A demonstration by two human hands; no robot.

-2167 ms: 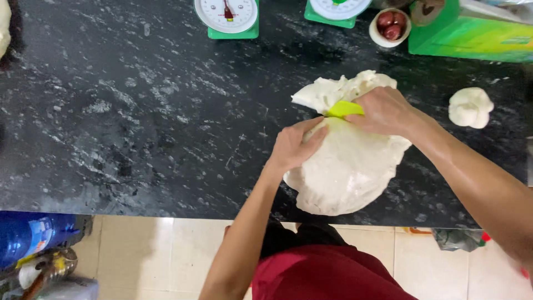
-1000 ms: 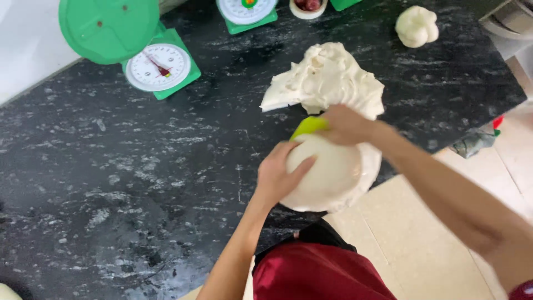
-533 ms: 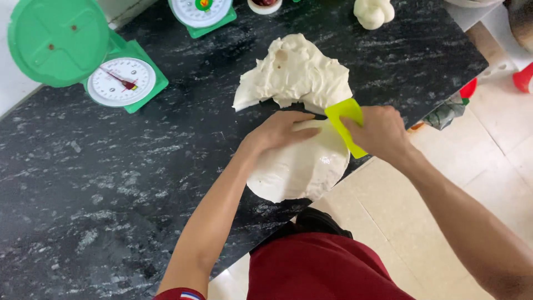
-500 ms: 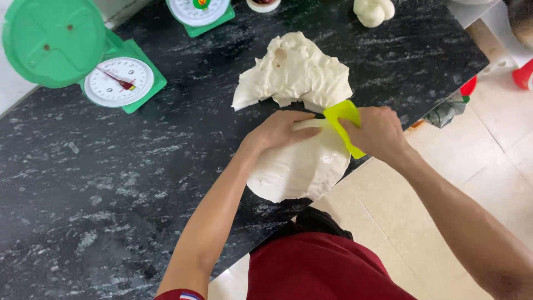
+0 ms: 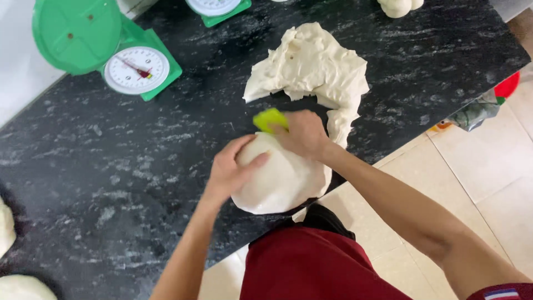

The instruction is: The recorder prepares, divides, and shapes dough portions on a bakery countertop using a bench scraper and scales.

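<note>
Black speckled stone counter (image 5: 111,183) — pale tiled floor (image 5: 488,166) alongside, evenly lit.

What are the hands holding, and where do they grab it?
The right hand grips a yellow-green scraper by its near edge. The left hand presses the dough on its left side.

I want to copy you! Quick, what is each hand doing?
Left hand: open, pressing flat on the dough.
Right hand: closed, holding the yellow-green scraper.
</note>
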